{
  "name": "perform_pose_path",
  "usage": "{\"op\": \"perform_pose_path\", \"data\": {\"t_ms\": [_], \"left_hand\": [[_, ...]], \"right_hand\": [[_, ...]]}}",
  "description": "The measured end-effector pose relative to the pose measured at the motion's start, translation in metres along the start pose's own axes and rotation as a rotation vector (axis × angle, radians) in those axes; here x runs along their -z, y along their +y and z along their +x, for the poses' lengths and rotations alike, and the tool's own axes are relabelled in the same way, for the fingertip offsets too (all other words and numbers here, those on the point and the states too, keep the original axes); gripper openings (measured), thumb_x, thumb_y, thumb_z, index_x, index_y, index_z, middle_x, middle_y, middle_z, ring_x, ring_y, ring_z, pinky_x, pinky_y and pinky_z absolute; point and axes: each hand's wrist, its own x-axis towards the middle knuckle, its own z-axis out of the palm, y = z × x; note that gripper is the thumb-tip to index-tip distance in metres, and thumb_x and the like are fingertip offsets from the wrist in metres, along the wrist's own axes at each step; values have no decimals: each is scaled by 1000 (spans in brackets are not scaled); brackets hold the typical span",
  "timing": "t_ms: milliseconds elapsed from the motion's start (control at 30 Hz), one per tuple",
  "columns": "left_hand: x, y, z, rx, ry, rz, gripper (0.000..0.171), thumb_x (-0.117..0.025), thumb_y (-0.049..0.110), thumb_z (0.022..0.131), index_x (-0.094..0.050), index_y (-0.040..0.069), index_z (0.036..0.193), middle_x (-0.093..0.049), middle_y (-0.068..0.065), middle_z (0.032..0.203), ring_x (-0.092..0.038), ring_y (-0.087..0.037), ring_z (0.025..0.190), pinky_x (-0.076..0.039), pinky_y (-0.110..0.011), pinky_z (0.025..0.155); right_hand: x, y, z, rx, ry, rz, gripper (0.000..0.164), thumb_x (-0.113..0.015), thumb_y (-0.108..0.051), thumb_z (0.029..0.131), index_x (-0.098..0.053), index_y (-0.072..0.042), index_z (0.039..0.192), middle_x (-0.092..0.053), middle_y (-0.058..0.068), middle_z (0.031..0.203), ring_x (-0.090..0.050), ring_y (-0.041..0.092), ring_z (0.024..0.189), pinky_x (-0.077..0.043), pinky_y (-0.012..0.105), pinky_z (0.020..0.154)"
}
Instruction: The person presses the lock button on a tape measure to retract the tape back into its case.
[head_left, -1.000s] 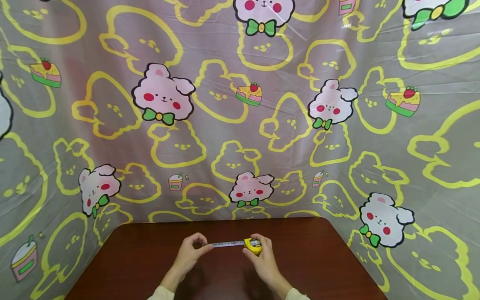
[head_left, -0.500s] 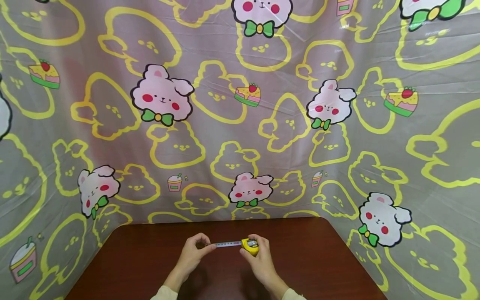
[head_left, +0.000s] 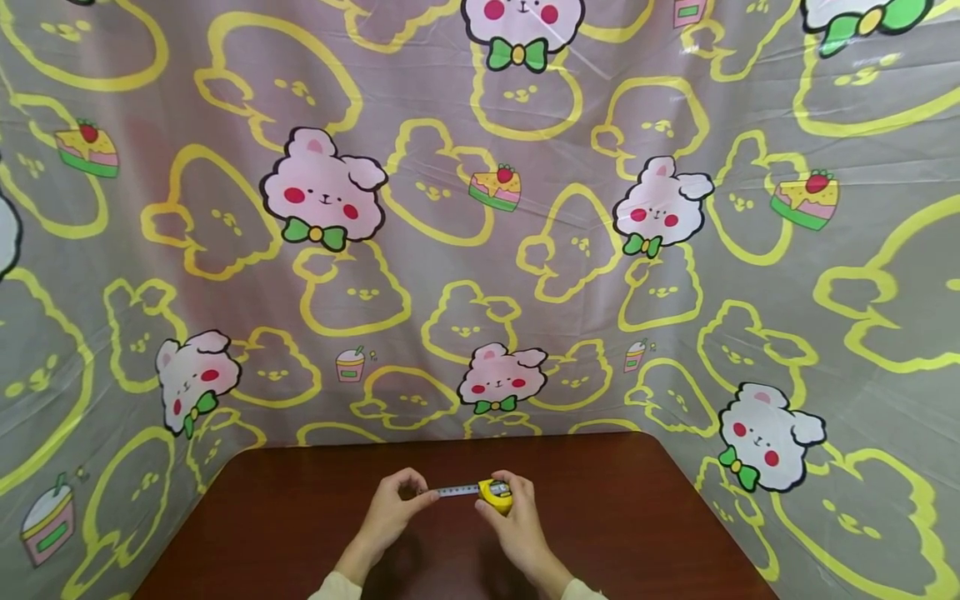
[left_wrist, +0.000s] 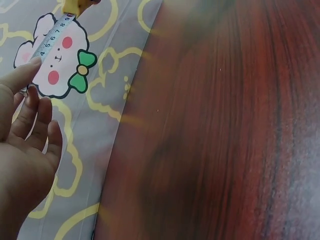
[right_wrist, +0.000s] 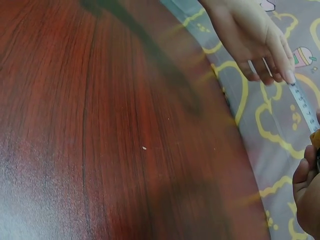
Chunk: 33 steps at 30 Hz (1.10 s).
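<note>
In the head view my right hand (head_left: 519, 523) holds the yellow case of a tape measure (head_left: 496, 497) between thumb and fingers. A short length of white tape blade (head_left: 458, 491) runs out of the case toward the left. My left hand (head_left: 392, 507) pinches the free end of the blade between thumb and index finger. The left wrist view shows printed numbers on the blade (left_wrist: 51, 41), with the thumb lying over the end part and the other fingers loosely bent. Part of the yellow case (right_wrist: 315, 137) and the right hand (right_wrist: 309, 192) appear at the edge of the right wrist view.
Both hands are held above a dark red-brown wooden table (head_left: 270, 517). A grey curtain (head_left: 442, 275) printed with yellow outlines and white rabbit faces hangs behind the table and along both sides. A tiny pale speck (right_wrist: 144, 148) lies on the tabletop.
The visible blade between the hands has become shorter. The tape measure case in the right hand has moved left, and the left hand has shifted slightly right.
</note>
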Motion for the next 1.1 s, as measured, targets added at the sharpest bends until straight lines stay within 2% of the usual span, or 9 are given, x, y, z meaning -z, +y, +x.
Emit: {"op": "perform_pose_path", "data": {"t_ms": [267, 667, 1100], "left_hand": [[-10, 1, 2, -14, -33, 19, 24, -86, 16, 86, -64, 7, 87, -58, -2, 82, -54, -18, 79, -43, -30, 73], [-18, 2, 4, -45, -61, 26, 21, -85, 16, 87, -66, 7, 90, -61, -2, 84, -57, -18, 82, -44, -31, 76], [-26, 9, 6, -48, -110, -16, 16, -81, 16, 91, -71, 6, 97, -66, -5, 91, -59, -20, 86, -47, -35, 77]], "right_hand": [[-6, -3, -3, 15, -16, 17, 46, -83, -15, 90, -58, -8, 128, -40, 18, 131, -53, 27, 110, -46, 27, 88], [-12, -7, -6, 17, -20, 31, 47, -82, -14, 91, -57, -7, 129, -40, 18, 131, -54, 28, 112, -47, 27, 87], [-17, -6, -4, 19, -25, 22, 44, -81, -17, 92, -58, -7, 128, -40, 18, 129, -53, 29, 111, -49, 26, 87]]}}
